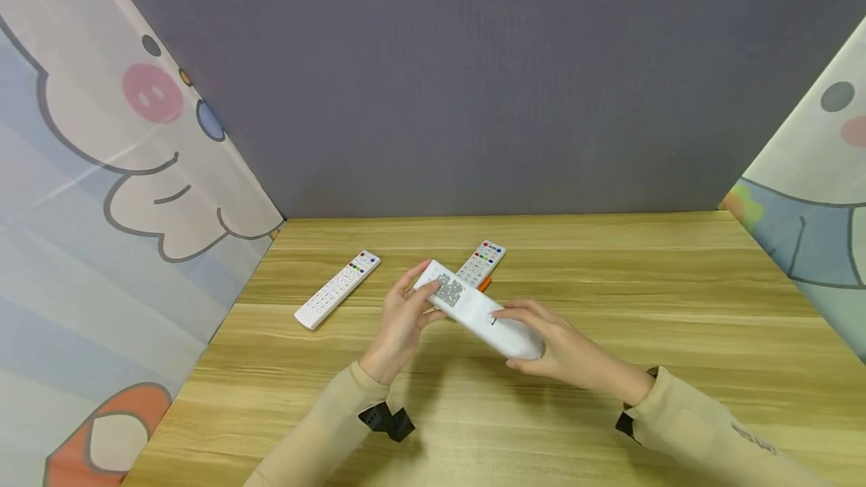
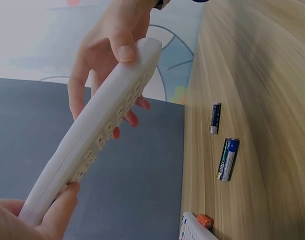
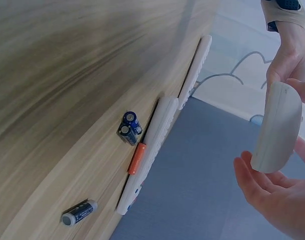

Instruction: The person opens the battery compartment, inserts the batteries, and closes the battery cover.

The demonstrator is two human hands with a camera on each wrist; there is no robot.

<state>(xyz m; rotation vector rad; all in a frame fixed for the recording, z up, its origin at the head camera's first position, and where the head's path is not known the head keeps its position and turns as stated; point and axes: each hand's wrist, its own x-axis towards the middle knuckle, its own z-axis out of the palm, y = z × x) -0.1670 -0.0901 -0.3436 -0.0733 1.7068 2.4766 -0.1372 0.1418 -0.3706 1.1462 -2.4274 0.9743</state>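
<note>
Both hands hold one white remote control [image 1: 485,316] above the table, its back face up in the head view and its keys facing away. The left hand [image 1: 404,318] grips the far-left end, with its thumb over the grey label. At the near-right end the right hand [image 1: 556,343] holds the remote, a fingertip touching the back by a small dark mark. From the left wrist view, rows of keys show along the underside, and the right thumb [image 2: 126,52] lies on the casing. Parts of the fingers are hidden by the remote.
On the wooden table [image 1: 609,269], one white remote [image 1: 338,289] lies left and another [image 1: 482,263] lies behind the hands. An orange battery [image 3: 136,158] sits beside that one. Several blue batteries [image 2: 227,159] lie on the wood. A grey panel [image 1: 487,81] stands behind.
</note>
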